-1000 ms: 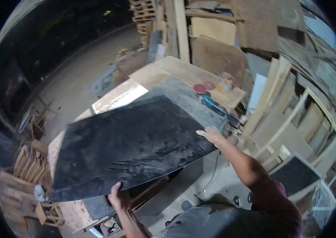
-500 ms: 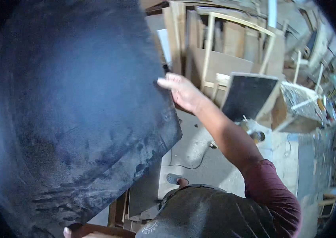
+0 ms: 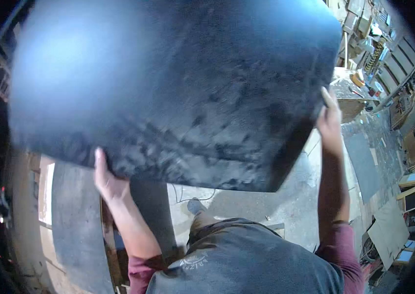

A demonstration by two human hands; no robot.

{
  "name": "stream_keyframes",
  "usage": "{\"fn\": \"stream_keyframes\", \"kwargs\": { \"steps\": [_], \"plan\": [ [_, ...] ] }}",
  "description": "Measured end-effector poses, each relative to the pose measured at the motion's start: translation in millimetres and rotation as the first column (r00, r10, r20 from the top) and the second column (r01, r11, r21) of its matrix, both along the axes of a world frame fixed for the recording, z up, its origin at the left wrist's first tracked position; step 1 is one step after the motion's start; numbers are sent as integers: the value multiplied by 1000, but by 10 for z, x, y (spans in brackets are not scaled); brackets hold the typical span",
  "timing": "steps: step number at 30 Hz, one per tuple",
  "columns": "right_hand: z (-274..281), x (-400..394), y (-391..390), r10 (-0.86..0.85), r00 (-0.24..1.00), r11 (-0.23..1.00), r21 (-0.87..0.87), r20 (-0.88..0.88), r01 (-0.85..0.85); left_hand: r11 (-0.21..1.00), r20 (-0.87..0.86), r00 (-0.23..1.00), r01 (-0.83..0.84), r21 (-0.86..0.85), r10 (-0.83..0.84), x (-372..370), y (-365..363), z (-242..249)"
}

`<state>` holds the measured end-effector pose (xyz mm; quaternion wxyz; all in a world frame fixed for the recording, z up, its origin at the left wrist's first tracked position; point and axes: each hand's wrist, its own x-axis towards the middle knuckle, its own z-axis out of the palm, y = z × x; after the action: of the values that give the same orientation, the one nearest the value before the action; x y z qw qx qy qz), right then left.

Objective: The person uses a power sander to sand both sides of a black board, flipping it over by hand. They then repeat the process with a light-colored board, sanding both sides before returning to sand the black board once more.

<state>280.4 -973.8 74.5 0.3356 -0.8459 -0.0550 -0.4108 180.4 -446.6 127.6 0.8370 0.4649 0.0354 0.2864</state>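
A large dark board (image 3: 183,98) with a smudged, dusty surface fills the upper middle of the head view, held up in front of my body. My left hand (image 3: 111,182) grips its near edge at the left, thumb on the top face and fingers hidden beneath. At the board's right edge my right hand (image 3: 330,115) is closed, with the thumb along the face and the other fingers mostly behind it. The near right corner of the board hangs between my two arms, above the floor.
To the left stands a long grey-topped bench (image 3: 77,210). A cable (image 3: 200,198) lies on the floor near my foot (image 3: 195,206). On the right are a cluttered worktable (image 3: 352,93), a grey sheet (image 3: 361,159) on the floor and a leaning panel (image 3: 388,232).
The board has swung to the right across the view, and its near edge lies more level. My left hand has come into fuller view, and my view has turned right. Both hands keep hold.
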Motion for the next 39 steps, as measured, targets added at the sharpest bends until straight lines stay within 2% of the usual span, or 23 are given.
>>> {"fn": "stream_keyframes", "kwargs": {
  "steps": [1, 2, 3, 4, 5, 6, 7, 9, 10, 11, 12, 13, 16, 18, 23, 25, 26, 27, 29, 31, 32, 34, 39],
  "plan": [
    [363, -73, 85, 169, 978, 557, 807, 121, -196, 1000, -71, 997, 0, -5, 0, 234, -187, 11],
    [401, -81, -332, 266, 951, 389, 885, 159, -257, 998, -169, 985, 35, -44, -42, 359, -346, 33],
    [432, -202, -635, 265, 954, 599, 751, 142, -278, 994, -261, 962, 65, -86, -86, 490, -448, 41],
    [632, -358, -794, 347, 933, 509, 816, 98, -275, 879, 84, 895, 446, -167, -438, 764, -456, -142],
    [714, -455, -982, 358, 930, 460, 849, 90, -259, 635, 424, 609, 766, -99, -670, 1023, -468, -293],
    [744, -574, -1264, 350, 936, 494, 841, 38, -219, 650, 406, 651, 742, -163, -641, 1042, -734, -45],
    [659, -624, -1758, 278, 959, 767, 586, 61, -260, 659, 385, 689, 716, -231, -614, 1055, -1042, 179],
    [968, -834, -1645, 836, 536, 283, 743, 118, -606, 495, 387, 570, 822, -282, -725, 1386, -1240, 151],
    [927, -864, -1686, 618, 784, 667, 563, -54, -487, 484, 336, 588, 804, -346, -736, 1619, -1330, 11],
    [876, -868, -1710, 296, 947, 921, 300, -124, -249, 416, 357, 527, 842, -343, -771, 1854, -1459, -137],
    [958, -869, -1328, 276, 955, 878, 433, -109, -204, 318, 347, 483, 843, -435, -804, 2088, -1559, -328],
    [921, -703, -1561, 422, 894, 728, 644, -150, -235, 293, 352, 474, 839, -458, -807, 2255, -1667, -473],
    [807, -282, -2155, 299, 893, 814, 578, -337, -54, 231, 317, 425, 834, -500, -848, 2732, -1900, -895],
    [675, 50, -2496, 27, 922, 995, 96, -387, 11, 231, 282, 417, 826, -515, -864, 3026, -1973, -1129],
    [1035, 794, -1812, -214, 914, 947, -304, -346, 107, 148, 247, 375, 766, -626, -894, 3731, -1972, -1695],
    [1142, 1188, -1711, -354, 934, 576, -774, 54, 264, 155, 257, 392, 763, -628, -883, 3961, -1942, -1966],
    [1354, 1396, -1237, -370, 920, 688, -704, -131, 176, 160, 235, 415, 721, -674, -879, 4074, -1923, -2115],
    [1393, 1617, -1164, -361, 923, 687, -707, -136, 165, 165, 213, 439, 676, -718, -873, 4175, -1906, -2261],
    [1447, 2031, -1003, -21, 968, 893, -440, -251, -95, 184, 186, 465, 640, -746, -865, 4344, -1847, -2541],
    [1577, 2389, -731, 34, 957, 821, -538, -287, -191, 99, 200, 412, 600, -794, -889, 4511, -1773, -2731],
    [1580, 2551, -699, 44, 927, 885, -417, -373, -209, 113, 196, 434, 590, -799, -879, 4568, -1764, -2778],
    [1547, 2959, -748, 125, 854, 932, -236, -505, -276, 213, 131, 485, 591, -778, -865, 4692, -1758, -2848],
    [1370, 3927, -622, 159, 883, 859, -378, -443, -344, 443, -153, 504, 527, -725, -850, 4851, -1779, -3383]
  ]
}}
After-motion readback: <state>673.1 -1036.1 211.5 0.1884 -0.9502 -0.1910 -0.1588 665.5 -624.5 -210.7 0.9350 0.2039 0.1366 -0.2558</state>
